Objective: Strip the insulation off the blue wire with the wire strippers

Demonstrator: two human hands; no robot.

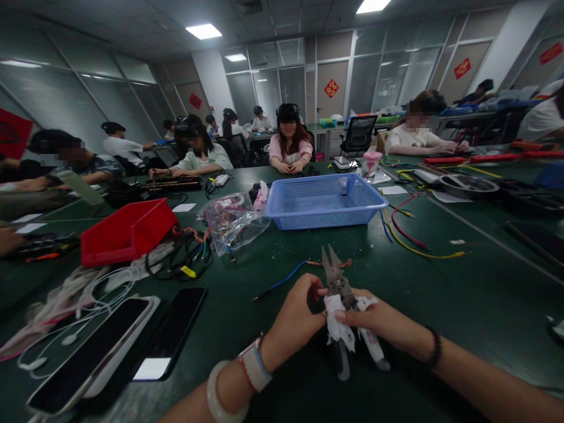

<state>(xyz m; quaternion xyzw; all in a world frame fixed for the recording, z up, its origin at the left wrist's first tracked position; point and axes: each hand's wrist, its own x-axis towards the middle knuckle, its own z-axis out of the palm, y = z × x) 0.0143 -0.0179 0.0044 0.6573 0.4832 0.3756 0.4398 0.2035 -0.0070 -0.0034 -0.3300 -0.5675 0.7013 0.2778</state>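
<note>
Wire-stripping pliers (338, 284) point away from me above the green table, jaws slightly apart and handles spread, with white tissue (338, 320) wrapped round the upper handles. My right hand (381, 317) grips them from the right, its thumb over the tissue. On the other side, my left hand (299, 314) has its fingers curled against the pliers near the pivot; anything else between those fingers is hidden. A blue wire (286, 278) with a bare copper end lies just beyond, its twisted copper passing behind the plier jaws.
Beyond the pliers sits a blue basket (326, 220). At left are a red bin (127, 232), a plastic bag of wires (235, 220), cables, earphones and phones (176, 329). Coloured wires (418, 249) lie to the right. Several people sit at tables further back.
</note>
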